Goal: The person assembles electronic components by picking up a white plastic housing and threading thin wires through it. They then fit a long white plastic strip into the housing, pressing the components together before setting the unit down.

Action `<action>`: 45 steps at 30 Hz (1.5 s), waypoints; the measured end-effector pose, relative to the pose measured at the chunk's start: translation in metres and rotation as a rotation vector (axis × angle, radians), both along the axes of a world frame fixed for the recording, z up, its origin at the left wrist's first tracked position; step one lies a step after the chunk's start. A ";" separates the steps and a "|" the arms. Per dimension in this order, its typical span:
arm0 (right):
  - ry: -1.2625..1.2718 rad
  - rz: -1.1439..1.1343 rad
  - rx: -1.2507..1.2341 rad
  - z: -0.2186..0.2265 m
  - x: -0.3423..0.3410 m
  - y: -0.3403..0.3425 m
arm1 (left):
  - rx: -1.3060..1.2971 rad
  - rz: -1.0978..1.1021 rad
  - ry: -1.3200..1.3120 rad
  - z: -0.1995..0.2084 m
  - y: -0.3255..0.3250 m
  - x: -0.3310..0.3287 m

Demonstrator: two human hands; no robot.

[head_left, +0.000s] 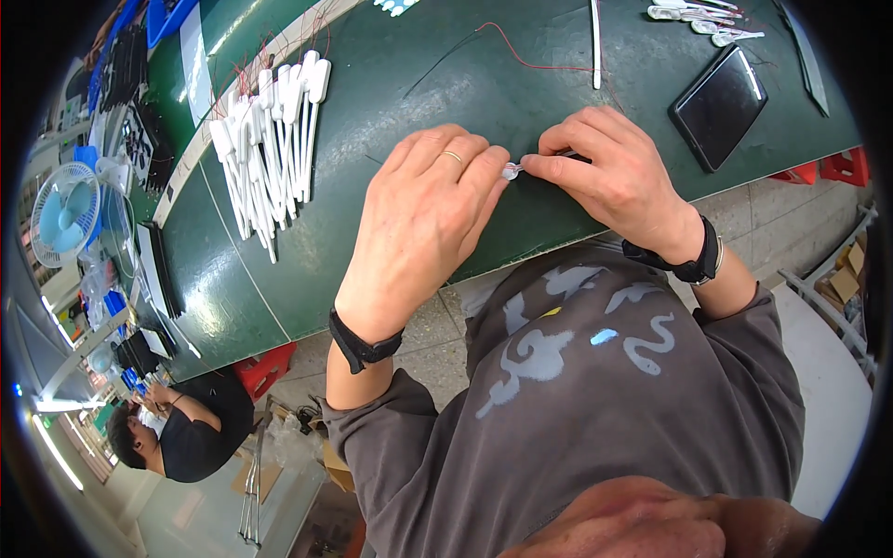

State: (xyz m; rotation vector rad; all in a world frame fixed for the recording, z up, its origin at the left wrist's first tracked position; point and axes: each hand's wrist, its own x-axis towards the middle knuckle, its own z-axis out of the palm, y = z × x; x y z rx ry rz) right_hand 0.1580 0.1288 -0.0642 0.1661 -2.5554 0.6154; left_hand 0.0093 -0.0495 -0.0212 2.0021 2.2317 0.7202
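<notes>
My left hand [423,200] has its thumb and index fingertip pinched on a small clear-and-white part [511,171] above the near side of the green table. Facing it, my right hand [619,172] is closed, thumb against curled fingers, its fingertips right beside that part. Something thin and dark shows between the right fingers, too small to name. Beyond both hands lies a thin white stick [596,46]. A red wire [530,65] runs leftward from near the stick and continues as a black one.
Left of my hands lies a pile of white wide-headed sticks [279,121] with red wires. A black phone [719,107] rests on the green table [391,84] at right, with several clear-and-white pieces [716,23] beyond. A fan [65,214] and a seated person [191,428] are at far left.
</notes>
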 end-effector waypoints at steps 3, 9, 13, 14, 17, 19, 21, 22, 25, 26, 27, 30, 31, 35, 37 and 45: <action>0.000 0.000 0.001 0.000 0.001 0.000 | -0.016 -0.003 -0.026 -0.006 -0.003 0.002; 0.016 0.004 -0.016 -0.002 0.000 0.000 | -0.017 0.009 -0.073 -0.007 -0.002 0.002; 0.026 -0.005 -0.031 -0.003 0.001 0.000 | -0.029 0.003 -0.146 -0.009 0.000 -0.002; 0.020 0.001 -0.045 -0.003 0.000 0.000 | -0.021 0.011 -0.151 -0.009 0.000 -0.002; 0.007 0.013 -0.072 -0.003 -0.002 0.001 | -0.003 0.026 -0.162 -0.010 0.000 -0.002; 0.000 0.014 -0.077 -0.003 -0.002 0.002 | -0.007 0.028 -0.191 -0.010 0.001 -0.002; -0.002 0.014 -0.079 -0.004 -0.002 0.002 | -0.009 0.029 -0.205 -0.011 0.001 -0.003; -0.004 0.015 -0.083 -0.004 -0.002 0.002 | -0.010 0.023 -0.205 -0.011 0.001 -0.003; -0.009 0.014 -0.091 -0.005 -0.001 0.002 | -0.013 0.009 -0.207 -0.012 0.001 -0.005; -0.012 0.015 -0.097 -0.005 -0.001 0.002 | -0.020 0.000 -0.209 -0.012 0.001 -0.006; -0.015 0.017 -0.103 -0.004 -0.002 0.002 | -0.026 -0.009 -0.211 -0.012 0.001 -0.007; -0.017 0.017 -0.120 -0.003 -0.003 0.001 | -0.057 -0.026 -0.200 -0.009 0.002 -0.009; -0.016 0.020 -0.129 -0.003 -0.003 0.001 | -0.079 -0.031 -0.187 -0.007 0.003 -0.009; -0.028 0.027 -0.124 -0.003 -0.001 0.002 | -0.111 -0.040 -0.117 -0.003 0.004 -0.008; -0.033 0.025 -0.116 -0.003 0.000 0.003 | -0.115 -0.047 -0.087 -0.003 0.004 -0.007; 0.010 0.022 -0.087 0.007 0.014 0.018 | 0.052 -0.029 0.133 -0.011 0.003 0.017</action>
